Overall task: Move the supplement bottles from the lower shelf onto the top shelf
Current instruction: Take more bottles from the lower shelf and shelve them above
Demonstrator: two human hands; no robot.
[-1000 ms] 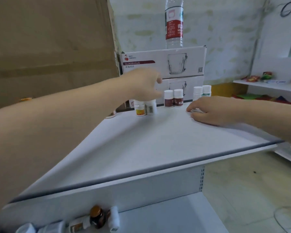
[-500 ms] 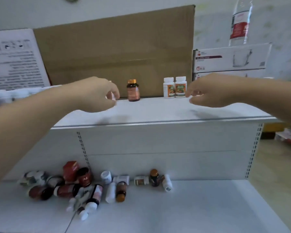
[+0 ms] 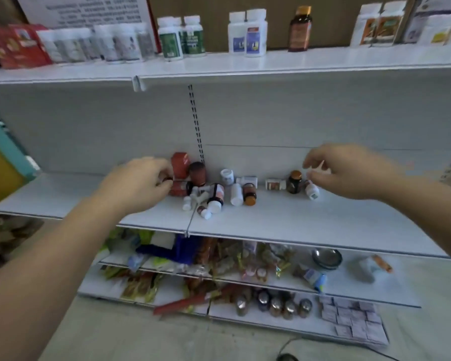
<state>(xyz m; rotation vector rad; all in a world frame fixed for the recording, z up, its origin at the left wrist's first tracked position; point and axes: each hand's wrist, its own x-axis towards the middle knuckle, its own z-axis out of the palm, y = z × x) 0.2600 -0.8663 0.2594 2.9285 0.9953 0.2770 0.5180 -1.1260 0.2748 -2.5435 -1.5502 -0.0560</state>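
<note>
two hands reach for bottles heaped at the back of the lower shelf. the left hand, fingers curled, meets a red bottle; whether it grips cannot be told. the right hand hovers slack and empty just above a white bottle. standing bottles line the top shelf.

Two hands; top shelf: two blue-label bottles, one amber bottle.

Bottle labels (top shelf) illegible
</note>
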